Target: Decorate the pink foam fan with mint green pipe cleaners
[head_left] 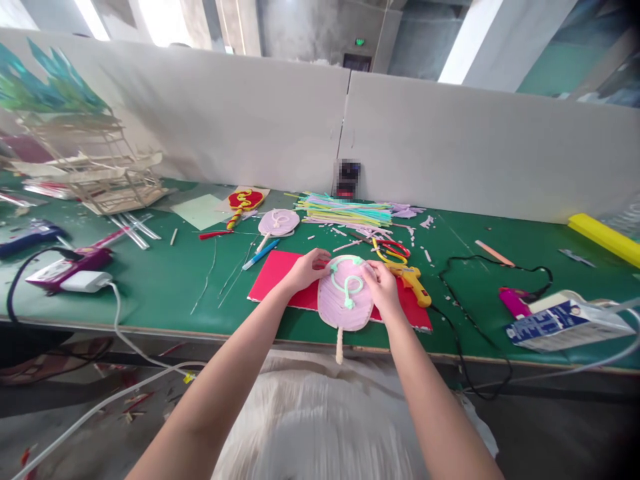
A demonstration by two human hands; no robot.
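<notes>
A lilac hand fan [333, 300] with a mint-green curl and small knots on its face is held over the front of the table, its pale handle [340, 347] pointing towards me. At its upper left edge, my left hand [310, 268] grips it with bent fingers. My right hand [384, 285] pinches the upper right rim. Beneath the fan lies a red board [275, 270], partly covered by it. A yellow glue gun [414, 283] rests on the board's right side, just beyond my right hand. Scissors [395, 251] with red and yellow handles lie behind it.
Bundled pastel strips [345, 210] lie at the back, near a second lilac fan [280, 222], a red-and-yellow fan [245, 200] and a blue pen [261, 254]. A power strip [73, 267] is on the left. A box [565, 323] and black cord [445, 287] lie right.
</notes>
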